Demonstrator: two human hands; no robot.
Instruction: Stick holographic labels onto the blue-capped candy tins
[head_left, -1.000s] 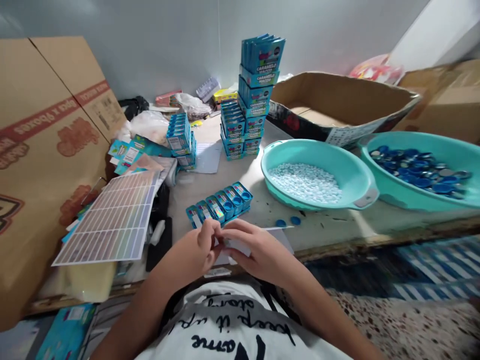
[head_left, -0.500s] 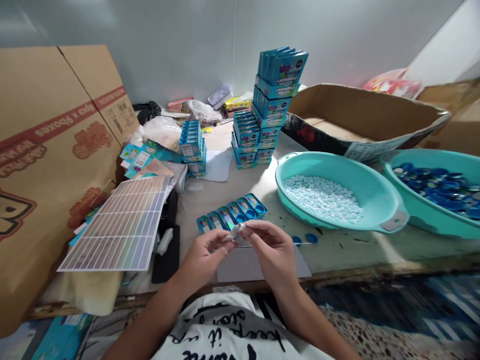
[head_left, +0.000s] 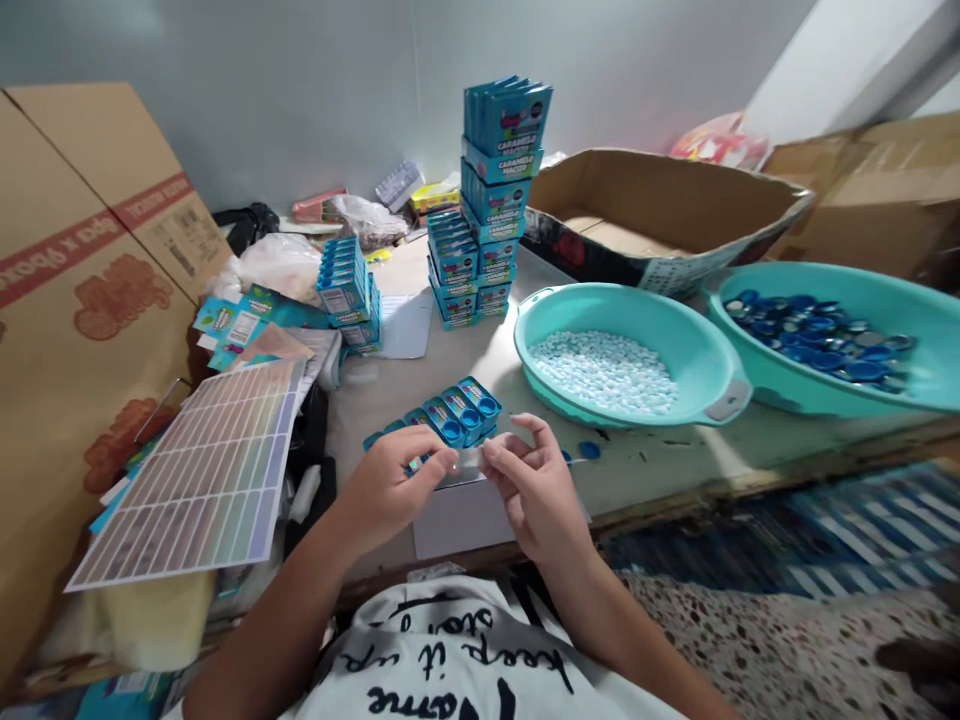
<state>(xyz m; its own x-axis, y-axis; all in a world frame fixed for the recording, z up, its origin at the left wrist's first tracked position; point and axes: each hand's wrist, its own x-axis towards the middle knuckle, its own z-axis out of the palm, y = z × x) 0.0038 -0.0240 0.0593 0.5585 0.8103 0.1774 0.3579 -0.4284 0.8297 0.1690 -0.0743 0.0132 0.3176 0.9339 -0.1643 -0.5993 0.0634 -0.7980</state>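
My left hand [head_left: 397, 478] and my right hand [head_left: 536, 490] are close together above the table's front edge. Between their fingertips is a small, clear, whitish piece [head_left: 471, 458], perhaps plastic film; its kind is too small to make out. The left thumb and forefinger pinch one end, the right thumb and fingers the other. Just beyond the hands lies a row of blue printed packs [head_left: 450, 420] with round blue recesses, partly covered by my left hand. Under the hands is a pale sheet [head_left: 457, 520].
Turquoise tubs hold small pale candies [head_left: 607, 370] and blue round lids [head_left: 817, 335]. Behind stand stacked "Caramelo Macizo" boxes [head_left: 495, 200] and an open carton [head_left: 652, 200]. At left are a shiny sticker sheet [head_left: 195, 470] and a large cardboard box [head_left: 97, 230].
The view has swung right, so the table's things sit further left. My left hand has rolled over, knuckles up, and my right fingers have spread more. The small piece stays between the hands.
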